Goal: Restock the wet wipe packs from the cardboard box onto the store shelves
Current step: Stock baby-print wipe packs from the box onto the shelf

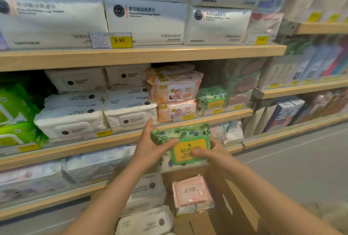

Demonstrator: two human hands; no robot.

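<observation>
Both hands hold a green leaf-patterned wet wipe pack [183, 141] with a yellow lid in front of the middle shelf [188, 123]. My left hand [150, 146] grips its left end, thumb across the front. My right hand [209, 154] grips the right end, thumb pressed on the yellow lid. Below them stands the open cardboard box [231, 202], with pink wipe packs [192, 195] and white wipe packs [146, 217] inside. A matching green pack [211, 98] sits on the middle shelf to the right of the orange baby wipe packs [176, 91].
White wipe packs [130, 114] and bright green packs [13, 118] fill the middle shelf's left part. Large facial towel packs [146, 20] occupy the top shelf. A lower shelf [75, 191] holds pale packs. Grey floor [301, 159] lies to the right, alongside more shelves.
</observation>
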